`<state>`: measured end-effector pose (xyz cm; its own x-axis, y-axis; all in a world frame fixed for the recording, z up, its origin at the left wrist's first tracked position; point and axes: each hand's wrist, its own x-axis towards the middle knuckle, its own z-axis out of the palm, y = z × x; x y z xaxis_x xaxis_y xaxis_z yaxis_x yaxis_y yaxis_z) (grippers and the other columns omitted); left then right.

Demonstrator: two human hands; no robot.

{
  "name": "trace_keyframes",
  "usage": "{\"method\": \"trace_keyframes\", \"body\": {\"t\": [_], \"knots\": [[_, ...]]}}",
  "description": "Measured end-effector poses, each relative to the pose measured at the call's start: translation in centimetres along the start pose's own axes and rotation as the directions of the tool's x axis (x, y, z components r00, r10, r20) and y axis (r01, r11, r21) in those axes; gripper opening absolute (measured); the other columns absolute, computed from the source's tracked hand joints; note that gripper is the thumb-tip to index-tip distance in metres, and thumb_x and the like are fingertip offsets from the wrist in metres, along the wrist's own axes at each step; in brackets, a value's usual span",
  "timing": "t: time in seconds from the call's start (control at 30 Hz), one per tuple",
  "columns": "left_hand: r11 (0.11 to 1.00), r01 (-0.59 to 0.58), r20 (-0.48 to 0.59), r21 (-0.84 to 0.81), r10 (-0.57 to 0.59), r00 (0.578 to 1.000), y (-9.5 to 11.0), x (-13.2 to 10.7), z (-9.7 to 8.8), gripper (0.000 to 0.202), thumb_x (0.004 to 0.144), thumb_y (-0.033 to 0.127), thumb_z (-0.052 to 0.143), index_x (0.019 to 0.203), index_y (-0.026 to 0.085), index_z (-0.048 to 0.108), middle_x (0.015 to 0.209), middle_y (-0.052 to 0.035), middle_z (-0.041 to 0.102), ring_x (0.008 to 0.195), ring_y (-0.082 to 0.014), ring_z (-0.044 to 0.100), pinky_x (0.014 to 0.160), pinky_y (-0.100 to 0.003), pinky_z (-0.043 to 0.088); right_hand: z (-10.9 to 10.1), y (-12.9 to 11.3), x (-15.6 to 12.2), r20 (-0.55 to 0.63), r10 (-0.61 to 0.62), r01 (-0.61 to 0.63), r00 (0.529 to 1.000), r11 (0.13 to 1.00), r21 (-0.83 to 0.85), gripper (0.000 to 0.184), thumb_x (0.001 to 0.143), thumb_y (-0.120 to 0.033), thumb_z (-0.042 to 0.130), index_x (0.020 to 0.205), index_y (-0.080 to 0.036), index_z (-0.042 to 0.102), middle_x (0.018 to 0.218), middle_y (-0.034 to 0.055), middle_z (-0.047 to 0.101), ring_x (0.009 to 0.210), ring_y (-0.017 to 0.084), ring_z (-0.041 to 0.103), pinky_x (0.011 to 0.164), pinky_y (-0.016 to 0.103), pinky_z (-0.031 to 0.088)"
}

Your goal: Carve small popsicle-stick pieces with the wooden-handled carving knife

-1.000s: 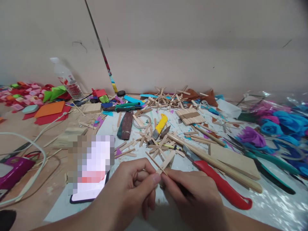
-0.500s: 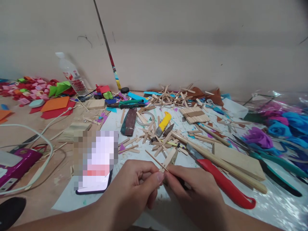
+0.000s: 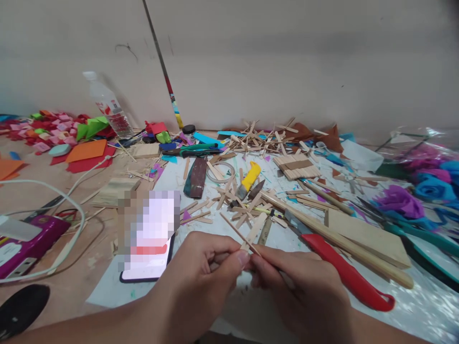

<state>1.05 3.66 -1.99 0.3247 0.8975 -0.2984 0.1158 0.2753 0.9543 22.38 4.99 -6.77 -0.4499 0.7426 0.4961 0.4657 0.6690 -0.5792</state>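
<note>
Near the front middle of the table, my left hand is closed, pinching a flat popsicle stick between thumb and forefinger. My right hand is closed on a thin wooden stick, which crosses over the popsicle stick at a slant. The two sticks meet at the fingertips; whether they are joined there I cannot tell. Beyond the hands lie loose popsicle sticks, a yellow-handled cutter and a dark pointed blade. A red-handled tool lies right of my right hand.
A lit phone lies to the left, with a purple power strip and white cable further out. Scissors with green handles, a long wooden rod and crepe-paper flowers are at right. A plastic bottle stands behind.
The view has shifted slightly, so the table's things appear a little further right. Both hands still hold the crossed sticks, with the right hand slightly further from the left.
</note>
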Motion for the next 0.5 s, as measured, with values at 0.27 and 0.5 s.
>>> {"method": "trace_keyframes", "body": {"t": [0.27,0.5], "knots": [[0.998,0.027,0.06,-0.053,-0.023,0.998,0.05,-0.08,-0.67,0.044,0.1,0.045,0.061,0.063,0.023,0.053,0.055,0.0049,0.042,0.054,-0.0117,0.031,0.052,-0.03,0.019,0.66,-0.42,0.53,0.015,-0.035,0.036,0.999,0.995,-0.088,0.043,0.116,-0.058,0.061,0.097,-0.026,0.084,0.06,-0.0006,0.068,0.053,0.017,0.07,0.05,0.023,0.053],[0.998,0.039,0.079,-0.057,-0.034,0.996,-0.27,0.1,-0.76,0.043,0.098,0.048,0.064,0.064,0.023,0.055,0.054,0.0046,0.045,0.052,-0.0111,0.033,0.049,-0.029,0.019,0.38,-0.02,0.38,0.022,-0.07,0.072,0.997,0.99,-0.12,0.036,0.117,-0.049,0.06,0.095,-0.027,0.08,0.061,-0.0017,0.068,0.051,0.017,0.07,0.047,0.024,0.051]]}}
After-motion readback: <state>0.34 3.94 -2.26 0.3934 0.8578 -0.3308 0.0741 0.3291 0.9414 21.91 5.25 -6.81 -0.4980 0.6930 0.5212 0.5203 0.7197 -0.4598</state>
